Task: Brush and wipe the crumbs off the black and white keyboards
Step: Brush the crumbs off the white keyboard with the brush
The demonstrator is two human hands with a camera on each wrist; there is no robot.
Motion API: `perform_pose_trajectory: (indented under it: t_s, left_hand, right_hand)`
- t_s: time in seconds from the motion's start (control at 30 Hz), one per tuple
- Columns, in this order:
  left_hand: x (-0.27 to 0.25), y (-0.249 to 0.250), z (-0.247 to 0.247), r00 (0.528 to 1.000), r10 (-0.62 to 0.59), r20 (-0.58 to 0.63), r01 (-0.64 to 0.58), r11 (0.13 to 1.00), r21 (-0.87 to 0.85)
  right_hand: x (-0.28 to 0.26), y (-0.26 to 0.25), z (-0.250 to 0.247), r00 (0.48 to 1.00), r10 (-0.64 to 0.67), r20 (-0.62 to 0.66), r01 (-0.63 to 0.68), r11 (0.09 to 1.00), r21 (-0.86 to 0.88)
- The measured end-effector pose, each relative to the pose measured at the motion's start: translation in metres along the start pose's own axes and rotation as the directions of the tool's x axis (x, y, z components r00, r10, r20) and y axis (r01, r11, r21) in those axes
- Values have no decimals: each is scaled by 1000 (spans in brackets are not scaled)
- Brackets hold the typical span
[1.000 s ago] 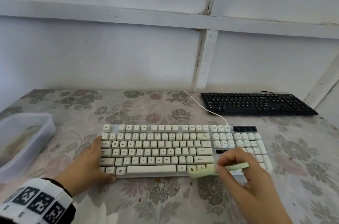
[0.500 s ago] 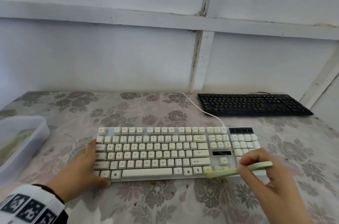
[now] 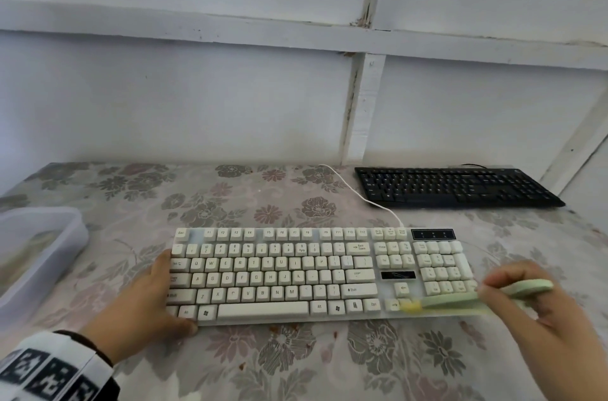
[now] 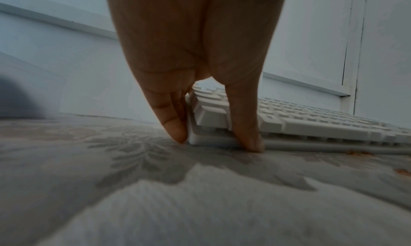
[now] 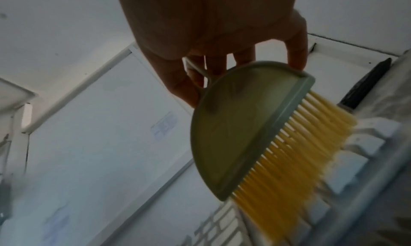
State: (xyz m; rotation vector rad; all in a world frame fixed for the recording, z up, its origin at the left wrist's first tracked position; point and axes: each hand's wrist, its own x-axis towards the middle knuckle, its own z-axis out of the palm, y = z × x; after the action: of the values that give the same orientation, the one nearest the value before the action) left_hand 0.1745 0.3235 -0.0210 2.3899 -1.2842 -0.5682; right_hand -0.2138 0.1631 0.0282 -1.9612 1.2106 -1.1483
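Observation:
The white keyboard (image 3: pixel 296 272) lies across the middle of the flowered table. My left hand (image 3: pixel 154 298) grips its near left corner (image 4: pixel 200 139), thumb on the front edge and fingers against the left side. My right hand (image 3: pixel 539 312) holds a pale green brush (image 3: pixel 473 297) with yellow bristles (image 5: pixel 295 153); the bristles rest on the arrow keys at the keyboard's near right. The black keyboard (image 3: pixel 457 187) sits at the back right by the wall, untouched. Small orange crumbs (image 3: pixel 279 330) lie on the cloth just in front of the white keyboard.
A translucent plastic tub (image 3: pixel 36 256) stands at the left edge of the table. A white cable (image 3: pixel 362 196) runs from the white keyboard toward the wall. The white panelled wall closes off the back. Bare tablecloth (image 3: pixel 329 367) stretches toward me.
My right hand has swept the brush rightward along the keyboard's bottom row, from near the right Ctrl keys to the arrow keys. The left hand keeps its hold on the corner.

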Motion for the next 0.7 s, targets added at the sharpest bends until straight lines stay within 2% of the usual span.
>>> perform_pose_trajectory:
  t_s: [0.1, 0.17, 0.27, 0.33, 0.5, 0.57, 0.6, 0.7]
  left_hand:
    - [2, -1, 1, 1000, 6, -8, -6, 1000, -7]
    - [3, -2, 1, 1000, 12, -7, -12, 1000, -11]
    - [1, -2, 0, 1000, 6, 21, -6, 1000, 4]
    - [1, -1, -1, 999, 15, 28, -15, 1000, 18]
    - [3, -4, -1, 999, 30, 20, -30, 999, 17]
    - [4, -6, 0, 999, 31, 28, -32, 999, 25]
    - [5, -7, 1, 999, 26, 30, -27, 999, 30]
    - [5, -8, 1, 999, 31, 22, -32, 999, 41]
  right_hand:
    - [9, 22, -16, 996, 59, -74, -66, 994, -91]
    - [13, 29, -23, 992, 65, -109, -73, 995, -73]
    - [12, 27, -23, 998, 35, -42, -35, 999, 9]
    - [11, 27, -23, 999, 41, -25, -41, 999, -12]
    - [15, 36, -40, 970, 126, -210, -154, 981, -121]
    - [16, 58, -56, 966, 151, -210, -185, 972, -148]
    - [15, 60, -57, 961, 126, -248, -165, 976, -145]
    - [11, 28, -46, 974, 61, -219, -76, 995, -62]
